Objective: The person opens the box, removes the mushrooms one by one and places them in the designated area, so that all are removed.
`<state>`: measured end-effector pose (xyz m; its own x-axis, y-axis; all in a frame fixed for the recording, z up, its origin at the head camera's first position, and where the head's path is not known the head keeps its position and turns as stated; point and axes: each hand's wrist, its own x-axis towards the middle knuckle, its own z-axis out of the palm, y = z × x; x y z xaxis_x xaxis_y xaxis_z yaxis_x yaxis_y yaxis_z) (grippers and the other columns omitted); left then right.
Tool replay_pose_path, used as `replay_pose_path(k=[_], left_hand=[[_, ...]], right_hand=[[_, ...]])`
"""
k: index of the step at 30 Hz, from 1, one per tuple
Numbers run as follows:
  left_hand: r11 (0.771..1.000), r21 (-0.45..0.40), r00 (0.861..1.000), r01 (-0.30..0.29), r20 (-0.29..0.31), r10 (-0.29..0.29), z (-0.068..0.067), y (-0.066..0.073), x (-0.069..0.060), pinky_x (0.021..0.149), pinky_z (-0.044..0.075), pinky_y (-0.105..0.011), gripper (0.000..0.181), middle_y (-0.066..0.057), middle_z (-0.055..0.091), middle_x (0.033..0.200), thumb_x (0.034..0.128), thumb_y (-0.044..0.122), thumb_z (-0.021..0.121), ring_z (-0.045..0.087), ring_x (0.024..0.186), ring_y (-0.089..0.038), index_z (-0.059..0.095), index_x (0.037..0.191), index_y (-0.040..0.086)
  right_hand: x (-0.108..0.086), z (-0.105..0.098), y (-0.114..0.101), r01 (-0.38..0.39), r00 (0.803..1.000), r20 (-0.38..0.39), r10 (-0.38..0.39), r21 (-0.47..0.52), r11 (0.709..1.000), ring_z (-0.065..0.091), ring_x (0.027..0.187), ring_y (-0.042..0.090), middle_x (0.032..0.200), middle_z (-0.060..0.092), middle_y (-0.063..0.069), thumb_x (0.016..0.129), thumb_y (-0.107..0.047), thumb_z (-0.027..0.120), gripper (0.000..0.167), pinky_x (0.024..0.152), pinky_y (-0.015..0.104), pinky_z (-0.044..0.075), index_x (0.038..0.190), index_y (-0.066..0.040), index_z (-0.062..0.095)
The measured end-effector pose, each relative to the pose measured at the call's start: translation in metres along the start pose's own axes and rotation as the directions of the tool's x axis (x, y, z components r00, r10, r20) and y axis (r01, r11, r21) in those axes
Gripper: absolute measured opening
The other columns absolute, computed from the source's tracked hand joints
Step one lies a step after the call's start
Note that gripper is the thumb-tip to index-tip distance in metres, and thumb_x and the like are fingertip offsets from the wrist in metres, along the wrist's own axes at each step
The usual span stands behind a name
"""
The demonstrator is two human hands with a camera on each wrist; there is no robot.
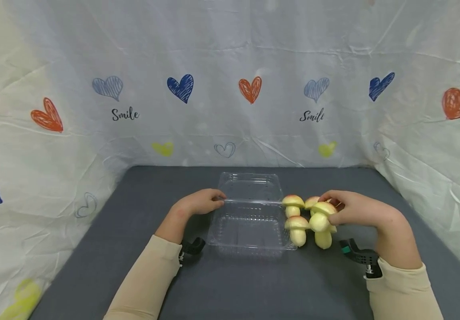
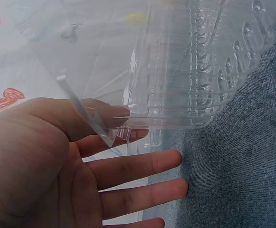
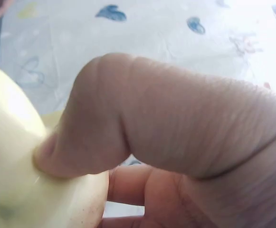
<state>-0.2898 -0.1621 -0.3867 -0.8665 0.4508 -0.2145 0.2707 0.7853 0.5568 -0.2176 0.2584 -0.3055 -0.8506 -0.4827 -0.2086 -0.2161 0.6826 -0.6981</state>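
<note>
A clear plastic clamshell container [image 1: 250, 231] lies on the table with its lid [image 1: 250, 187] folded back, away from me. My left hand [image 1: 199, 202] is at its left side by the hinge. In the left wrist view, thumb and index finger pinch the container's edge [image 2: 209, 71] while the other fingers stretch out below. My right hand [image 1: 356, 210] grips a yellow mushroom [image 1: 325, 209] with a reddish tinge on its cap, above other similar mushrooms. Close up, the thumb presses on this pale mushroom [image 3: 71, 202]. Mushrooms [image 1: 298, 231] stand in a cluster along the container's right side, some partly hidden.
The dark grey tabletop [image 1: 262, 284] reaches back to a white curtain [image 1: 214, 44] printed with hearts and "Smile", which also hangs at both sides. Black wrist camera mounts [image 1: 360, 255] sit under both forearms.
</note>
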Motion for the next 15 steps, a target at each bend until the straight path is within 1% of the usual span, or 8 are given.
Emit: replay_pose_path(k=[6, 8, 11, 13, 15], left_hand=[[1.000, -0.006, 1.000, 0.007, -0.001, -0.007, -0.001, 0.005, 0.000, 0.098, 0.053, -0.048, 0.039, -0.010, 0.059, 0.140, 0.1099, 0.026, 0.052, 0.058, 0.126, -0.029, 0.057, 0.146, 0.013], [1.000, -0.006, 1.000, 0.006, -0.001, -0.006, -0.001, 0.005, 0.001, 0.098, 0.053, -0.048, 0.038, -0.010, 0.059, 0.140, 0.1100, 0.026, 0.052, 0.058, 0.126, -0.029, 0.057, 0.146, 0.013], [1.000, -0.002, 1.000, 0.004, 0.002, -0.004, -0.002, 0.005, 0.002, 0.098, 0.053, -0.048, 0.038, -0.010, 0.059, 0.140, 0.1100, 0.026, 0.052, 0.058, 0.126, -0.029, 0.057, 0.146, 0.013], [1.000, -0.002, 1.000, 0.003, 0.002, -0.003, -0.003, 0.004, 0.002, 0.098, 0.053, -0.048, 0.039, -0.010, 0.059, 0.140, 0.1101, 0.026, 0.052, 0.058, 0.126, -0.030, 0.057, 0.146, 0.012], [1.000, -0.002, 1.000, 0.004, 0.002, -0.004, -0.003, 0.003, 0.002, 0.098, 0.052, -0.048, 0.039, -0.010, 0.059, 0.140, 0.1101, 0.026, 0.052, 0.058, 0.127, -0.030, 0.057, 0.146, 0.012]], right_hand=[[-0.006, -0.011, 0.018, -0.021, 1.000, -0.013, 0.021, 0.017, 1.000, 0.056, 0.086, 0.024, 0.097, 0.058, 0.010, 0.083, -0.006, 0.066, 0.051, 0.072, 0.032, 0.051, 0.131, 0.006, 0.055], [-0.007, -0.014, 0.024, -0.019, 1.000, -0.008, 0.019, 0.024, 1.000, 0.056, 0.086, 0.023, 0.097, 0.058, 0.010, 0.083, -0.006, 0.066, 0.052, 0.072, 0.032, 0.051, 0.132, 0.008, 0.055], [-0.008, -0.019, 0.032, -0.031, 1.000, 0.006, 0.031, 0.030, 0.999, 0.055, 0.088, 0.020, 0.100, 0.058, 0.009, 0.087, -0.008, 0.066, 0.052, 0.074, 0.031, 0.050, 0.134, 0.010, 0.053], [-0.009, -0.022, 0.037, -0.033, 0.999, 0.006, 0.032, 0.022, 0.999, 0.054, 0.086, 0.019, 0.097, 0.057, 0.008, 0.089, -0.009, 0.066, 0.052, 0.073, 0.030, 0.049, 0.135, 0.013, 0.052], [-0.009, -0.025, 0.041, -0.062, 0.998, 0.003, 0.062, -0.010, 0.998, 0.052, 0.086, 0.017, 0.096, 0.056, 0.006, 0.092, -0.011, 0.065, 0.052, 0.074, 0.030, 0.046, 0.136, 0.013, 0.051]])
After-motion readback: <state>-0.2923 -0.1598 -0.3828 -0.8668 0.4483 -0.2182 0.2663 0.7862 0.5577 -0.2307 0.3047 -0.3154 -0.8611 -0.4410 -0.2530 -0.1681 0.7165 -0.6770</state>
